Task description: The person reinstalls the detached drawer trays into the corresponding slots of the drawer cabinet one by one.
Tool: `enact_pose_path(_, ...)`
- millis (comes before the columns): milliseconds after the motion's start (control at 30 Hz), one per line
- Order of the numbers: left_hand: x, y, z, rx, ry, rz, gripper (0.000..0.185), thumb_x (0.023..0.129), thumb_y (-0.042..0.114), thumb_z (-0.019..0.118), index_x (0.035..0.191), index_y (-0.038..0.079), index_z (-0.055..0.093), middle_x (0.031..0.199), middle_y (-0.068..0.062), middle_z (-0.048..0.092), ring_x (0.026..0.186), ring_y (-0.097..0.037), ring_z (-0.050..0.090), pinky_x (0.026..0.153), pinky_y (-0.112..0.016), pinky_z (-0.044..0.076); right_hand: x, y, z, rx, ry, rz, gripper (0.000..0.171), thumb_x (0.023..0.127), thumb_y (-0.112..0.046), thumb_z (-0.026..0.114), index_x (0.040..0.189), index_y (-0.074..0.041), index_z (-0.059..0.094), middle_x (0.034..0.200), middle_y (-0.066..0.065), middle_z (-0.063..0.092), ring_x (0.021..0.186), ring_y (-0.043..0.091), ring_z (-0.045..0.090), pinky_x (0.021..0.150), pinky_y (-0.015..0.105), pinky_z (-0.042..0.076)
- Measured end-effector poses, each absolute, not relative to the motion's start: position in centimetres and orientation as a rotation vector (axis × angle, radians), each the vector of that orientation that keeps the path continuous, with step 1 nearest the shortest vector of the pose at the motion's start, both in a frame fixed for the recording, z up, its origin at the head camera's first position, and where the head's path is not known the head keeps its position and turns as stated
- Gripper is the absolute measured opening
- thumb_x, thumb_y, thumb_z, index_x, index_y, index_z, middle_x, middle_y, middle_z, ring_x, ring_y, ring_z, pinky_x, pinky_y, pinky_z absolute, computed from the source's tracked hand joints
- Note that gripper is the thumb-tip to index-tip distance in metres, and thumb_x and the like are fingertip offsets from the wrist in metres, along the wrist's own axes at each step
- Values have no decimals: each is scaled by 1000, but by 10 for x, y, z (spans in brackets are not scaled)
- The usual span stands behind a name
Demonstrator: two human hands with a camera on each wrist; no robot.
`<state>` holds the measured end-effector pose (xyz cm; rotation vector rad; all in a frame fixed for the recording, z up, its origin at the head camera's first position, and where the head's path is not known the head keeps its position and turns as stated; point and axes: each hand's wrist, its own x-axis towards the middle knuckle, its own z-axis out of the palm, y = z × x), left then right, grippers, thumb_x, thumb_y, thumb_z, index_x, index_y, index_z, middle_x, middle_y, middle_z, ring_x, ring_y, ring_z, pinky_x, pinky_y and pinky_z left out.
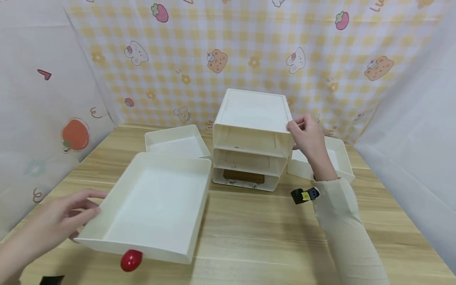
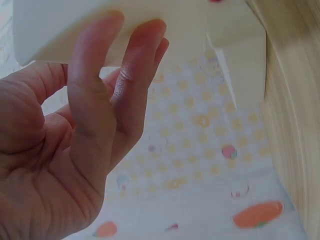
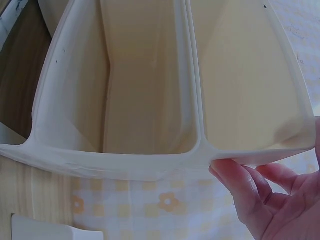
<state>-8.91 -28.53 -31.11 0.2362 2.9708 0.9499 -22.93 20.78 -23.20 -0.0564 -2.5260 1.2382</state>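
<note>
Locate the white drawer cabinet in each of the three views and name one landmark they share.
Head: drawer cabinet centre, right hand at its top right corner.
Left wrist: cannot tell; only white plastic at the top edge.
Right wrist: drawer cabinet fills the upper frame.
Shared landmark: yellow checked backdrop.

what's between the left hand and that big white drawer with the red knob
Nothing visible. The left hand is right beside the left wall of the drawer, fingers extended toward it, with only bare table around. The right hand grips the cabinet.

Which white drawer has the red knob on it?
The big drawer nearest the left hand, at the front. Its red knob shows underneath; the two smaller drawers behind show no knob.
</note>
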Motion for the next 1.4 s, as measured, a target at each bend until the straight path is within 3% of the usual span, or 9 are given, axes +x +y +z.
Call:
enact_pose_path(333,-99,-229,-312,415,2748,1086,31,94,16,53,124,8,52,96,-9,65,61,-3,54,46,-26,48,-229,208,-231,-61,-2538,1235,25,86,-27,44,100,-7,49,92,9,53,78,19,52,52,26,53)
enact_pose_path(800,-117,-167,-318,649,2593,1213,28,89,8,55,116,4,57,87,-8,64,58,-5,54,40,-23,47,-230,208,-231,-60,-2549,1254,25,86,-27,44,100,-7,47,90,8,51,81,25,54,52,26,53)
enact_pose_path(1167,-132,-143,-324,659,2586,1184,27,86,3,53,112,3,58,83,-7,65,55,-9,54,41,-22,47,-230,208,-230,-29,-2546,1277,25,87,-27,44,101,-6,47,90,8,50,81,25,53,51,24,53)
enact_pose_path(1400,-136,-138,-328,600,2572,1222,28,86,3,54,113,2,58,85,-9,65,65,-12,59,42,-26,50,-229,208,-228,-37,-2556,1268,25,88,-27,44,101,-6,47,91,8,50,81,23,53,52,24,53)
